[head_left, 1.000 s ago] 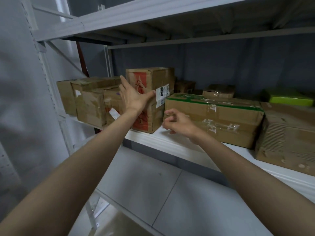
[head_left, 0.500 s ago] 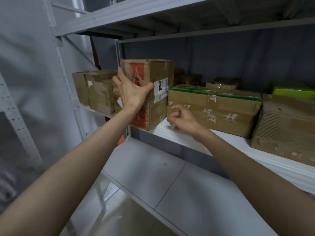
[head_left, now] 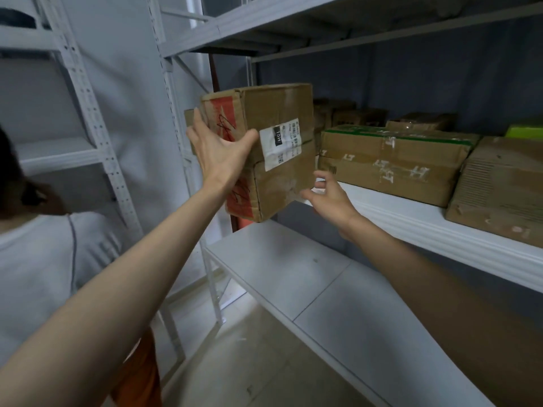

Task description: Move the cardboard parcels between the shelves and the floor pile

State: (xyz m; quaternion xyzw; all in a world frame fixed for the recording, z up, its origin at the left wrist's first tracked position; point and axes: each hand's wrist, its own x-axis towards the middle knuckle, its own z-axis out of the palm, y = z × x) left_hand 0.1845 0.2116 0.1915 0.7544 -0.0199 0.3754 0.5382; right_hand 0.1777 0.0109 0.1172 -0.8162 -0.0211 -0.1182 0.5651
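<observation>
Cardboard parcel [head_left: 273, 151] w/ the red-printed end has come off the shelf [head_left: 411, 224]: a sec ago its base sat on the board, now it hangs tilted, lower corner out past the shelf lip, at approx 12 o'clock from the person. Left hand [head_left: 219, 151] presses flat on the red face, fingers straight, thumb hooked over the edge nr the white label. Right hand [head_left: 329, 198] is under the lower right corner, fingers spread loose; contact can't be told. Long green-taped box [head_left: 390, 163] at 2 o'clock stays put. So the pull-out is prob done, carry to floor pile next.
</observation>
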